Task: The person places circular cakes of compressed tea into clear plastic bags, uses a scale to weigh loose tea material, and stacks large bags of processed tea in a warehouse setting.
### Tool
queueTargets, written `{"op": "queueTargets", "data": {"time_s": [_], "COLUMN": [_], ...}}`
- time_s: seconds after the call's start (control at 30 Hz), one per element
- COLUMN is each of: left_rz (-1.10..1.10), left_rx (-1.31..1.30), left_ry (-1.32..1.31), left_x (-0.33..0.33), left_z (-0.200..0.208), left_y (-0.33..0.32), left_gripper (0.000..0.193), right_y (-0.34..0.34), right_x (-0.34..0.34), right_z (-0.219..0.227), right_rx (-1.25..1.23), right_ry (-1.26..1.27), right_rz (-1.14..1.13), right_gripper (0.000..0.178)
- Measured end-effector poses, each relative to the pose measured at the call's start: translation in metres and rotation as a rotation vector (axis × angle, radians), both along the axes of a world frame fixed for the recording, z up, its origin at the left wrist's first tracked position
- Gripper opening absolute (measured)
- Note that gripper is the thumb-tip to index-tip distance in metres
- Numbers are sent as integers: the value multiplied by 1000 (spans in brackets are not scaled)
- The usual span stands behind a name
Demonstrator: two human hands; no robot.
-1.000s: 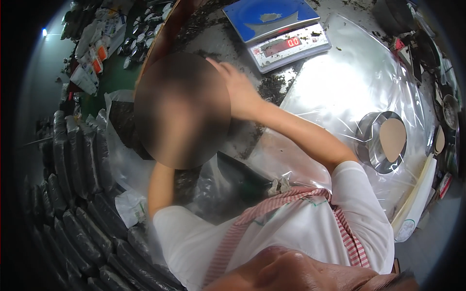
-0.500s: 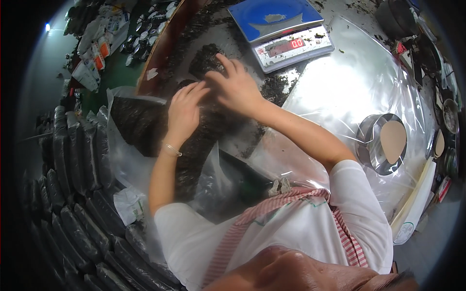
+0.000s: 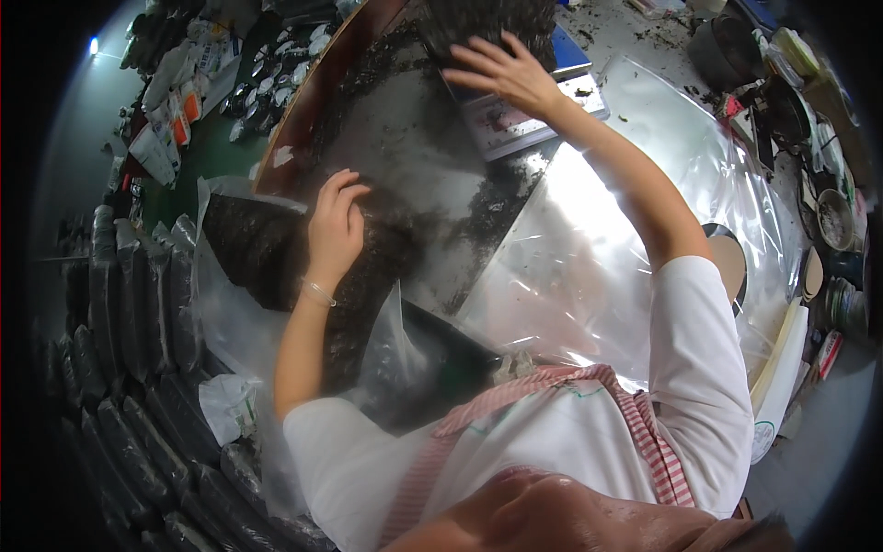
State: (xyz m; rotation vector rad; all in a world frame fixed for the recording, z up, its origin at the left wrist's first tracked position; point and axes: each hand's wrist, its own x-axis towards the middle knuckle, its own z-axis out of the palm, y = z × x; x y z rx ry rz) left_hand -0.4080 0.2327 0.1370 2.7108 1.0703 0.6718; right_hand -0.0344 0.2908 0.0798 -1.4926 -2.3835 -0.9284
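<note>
At the far side, my right hand (image 3: 510, 75) reaches over a blue-and-white digital scale (image 3: 579, 69). Its fingers are spread at the near edge of a dark, fibrous sheet that looks like dried seaweed (image 3: 492, 23), which covers most of the scale's top. Part of the scale's front panel shows below the hand. Farther left, my left hand (image 3: 336, 230) is raised over dark sheets of the same kind (image 3: 253, 244), with fingers loosely bent and apart. Those sheets lie partly in a clear plastic bag (image 3: 235, 322), and nothing shows in that hand.
Many filled dark packs (image 3: 166, 423) stand in rows at the left. A clear plastic sheet (image 3: 589, 267) covers the right of the table, with a tape roll (image 3: 727, 262) on it. Dark crumbs (image 3: 501, 198) litter the metal tabletop. A wooden edge (image 3: 299, 120) borders it.
My right hand has moved away from my left, up and right to the scale, where a dark sheet now lies over the blue top. My left hand has shifted slightly down and left.
</note>
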Motion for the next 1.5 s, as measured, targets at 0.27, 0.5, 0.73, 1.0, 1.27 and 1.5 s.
{"op": "queueTargets", "data": {"time_s": [0.27,0.5,0.73,1.0,1.27,1.5], "left_rz": [70,656,646,266,14,114], "left_rx": [57,94,-626,-126,-91,146], "left_ry": [51,-6,51,362,500,422], "left_x": [-12,-139,-210,-91,-17,-28], "left_z": [19,45,-31,56,70,-8], "left_y": [-22,-58,-113,-92,-66,-69], "left_gripper": [23,38,56,55,93,81], "right_y": [-62,-104,-107,-109,-106,-133], "right_x": [-129,-217,-217,-195,-221,-167], "right_z": [23,-14,-23,-24,-113,-69], "right_rx": [-306,-936,-911,-753,-1309,-1398], "right_ry": [836,1229,1407,1943,2482,2199], "right_rz": [333,430,484,373,-225,-79], "right_gripper": [63,98,100,99,74,38]}}
